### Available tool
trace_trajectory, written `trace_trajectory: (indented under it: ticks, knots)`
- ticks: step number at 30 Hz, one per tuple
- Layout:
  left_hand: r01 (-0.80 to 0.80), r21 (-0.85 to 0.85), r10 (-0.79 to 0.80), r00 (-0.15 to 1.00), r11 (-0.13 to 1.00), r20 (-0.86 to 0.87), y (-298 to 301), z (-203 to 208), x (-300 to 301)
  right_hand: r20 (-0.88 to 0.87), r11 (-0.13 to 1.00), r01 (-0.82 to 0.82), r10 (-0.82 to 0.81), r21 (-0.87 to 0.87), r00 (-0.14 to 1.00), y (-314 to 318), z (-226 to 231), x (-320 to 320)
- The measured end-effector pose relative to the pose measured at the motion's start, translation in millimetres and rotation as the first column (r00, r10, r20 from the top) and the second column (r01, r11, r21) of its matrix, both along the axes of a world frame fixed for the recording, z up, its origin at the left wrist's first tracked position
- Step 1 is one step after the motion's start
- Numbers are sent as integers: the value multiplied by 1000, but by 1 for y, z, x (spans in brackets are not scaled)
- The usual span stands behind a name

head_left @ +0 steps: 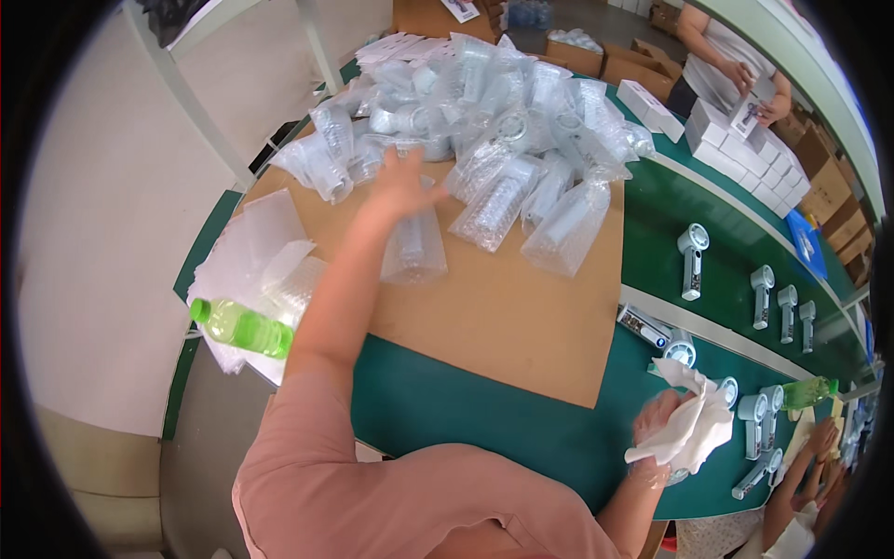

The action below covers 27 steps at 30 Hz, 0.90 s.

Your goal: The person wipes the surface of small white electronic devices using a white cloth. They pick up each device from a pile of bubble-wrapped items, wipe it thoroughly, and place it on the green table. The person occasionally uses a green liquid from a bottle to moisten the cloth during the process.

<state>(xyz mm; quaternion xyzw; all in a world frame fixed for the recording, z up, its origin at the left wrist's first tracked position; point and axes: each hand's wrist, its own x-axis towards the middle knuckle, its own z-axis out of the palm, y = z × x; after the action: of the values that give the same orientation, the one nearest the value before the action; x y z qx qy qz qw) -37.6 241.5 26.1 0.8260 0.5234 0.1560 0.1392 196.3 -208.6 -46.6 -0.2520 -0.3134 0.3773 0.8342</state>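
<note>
Clear bubble-wrap pouch (414, 250) with a pale item inside, and there it lies, just left of centre in the frame, on the flat brown cardboard sheet (503, 326) that covers much of the dark green surface (419, 391)! Over its upper end comes the bare left hand (405, 184), blurred, its grip apart with the fingers spread; whether skin meets plastic, I cannot tell. Just above, filling the top centre, a big heap of clear bubble-wrapped pale items (466, 102).

Over to the lower right, and the right hand (657, 419) has its grip closed around a crumpled white cloth (697, 429)! Beside it, pale blue-grey handheld fans with round heads (752, 410) lie scattered on the green, and more of them sit on the dark green strip at right.

Left of frame, a green-capped clear plastic bottle (244, 328) lies tilted across the white bubble-wrap sheets (247, 247). Upper right, a co-worker (722, 56) handles a small white box above a stack of white boxes (740, 154).
</note>
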Motion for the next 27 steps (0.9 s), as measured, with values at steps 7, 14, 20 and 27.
trace_trajectory:
  ticks: [7,14,20,27]
  knots:
    - [233,400,-219,972,886,-81,-36,-101,-27,-257,992,-106,120,70,959,-2,14,2]
    - [310,507,-460,865,804,201,-59,2,49,-545,995,-36,81,94,834,-2,48,-10]
    - [820,237,-849,466,521,250,-220,6,224,-515,977,15,98,211,852,-27,64,-1]
    - [803,-97,-809,578,588,-109,-249,-43,370,-488,953,-79,220,293,845,-25,56,20]
